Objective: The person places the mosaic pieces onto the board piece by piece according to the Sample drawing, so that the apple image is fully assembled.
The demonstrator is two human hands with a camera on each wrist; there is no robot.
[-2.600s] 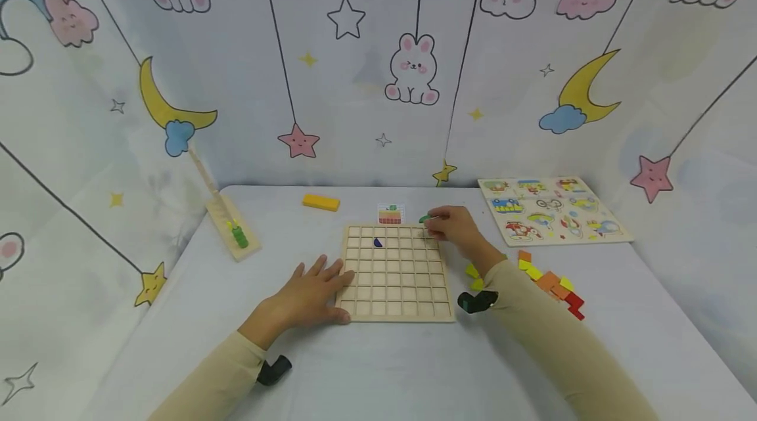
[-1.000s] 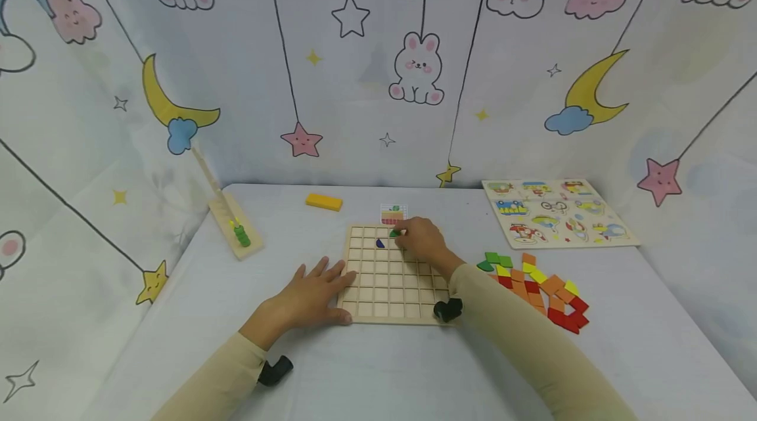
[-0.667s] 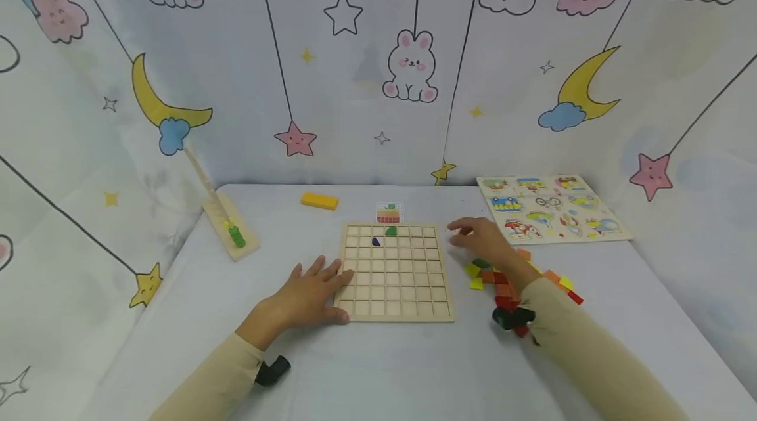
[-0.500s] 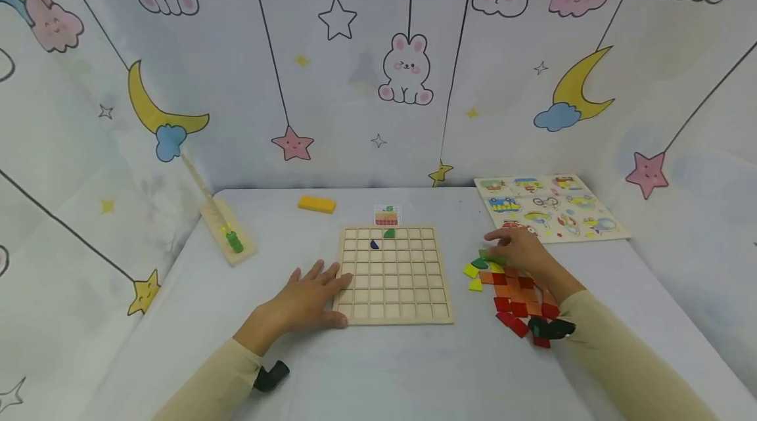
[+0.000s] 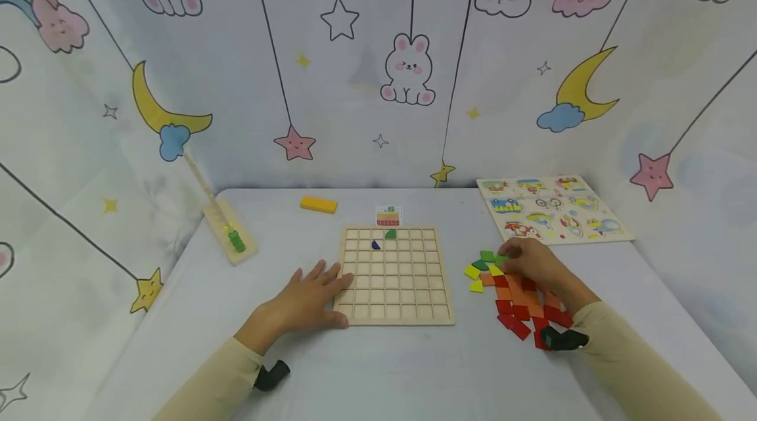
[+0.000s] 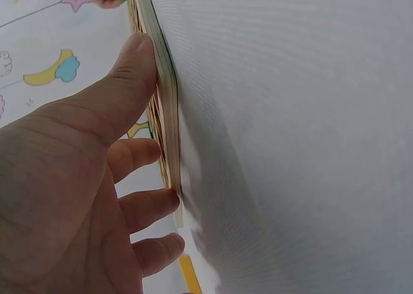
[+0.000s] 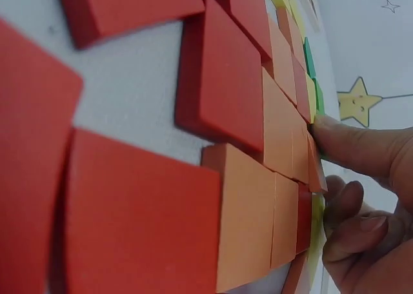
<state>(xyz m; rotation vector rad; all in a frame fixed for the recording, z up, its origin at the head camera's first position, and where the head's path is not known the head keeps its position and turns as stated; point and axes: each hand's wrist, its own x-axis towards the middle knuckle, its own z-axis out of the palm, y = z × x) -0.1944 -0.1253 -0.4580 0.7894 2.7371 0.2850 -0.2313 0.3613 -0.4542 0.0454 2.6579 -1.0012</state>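
Observation:
My left hand (image 5: pixel 309 296) rests with spread fingers on the left edge of a square wooden grid board (image 5: pixel 393 280); its thumb touches the near left corner. On the board lie a green quarter-round tile (image 5: pixel 390 234) and a small dark blue piece (image 5: pixel 376 245). My right hand (image 5: pixel 535 265) is at the far side of a heap of coloured tiles, pinching a light green tile (image 5: pixel 501 260) between thumb and fingers. In the right wrist view, red tiles (image 7: pixel 222 81) and orange tiles (image 7: pixel 248 216) fill the foreground, and the fingertips partly hide the pinched tile.
A small picture card (image 5: pixel 389 215) lies behind the board. A yellow block (image 5: pixel 319 204) lies at the back left, near a wooden stand with a green caterpillar (image 5: pixel 236 241). A picture puzzle board (image 5: pixel 556 209) lies at the back right, behind the tiles.
My right hand set the green quarter-round tile on the board's far row, then moved right to the heap and came down at the light green tile. The left hand has stayed in place.

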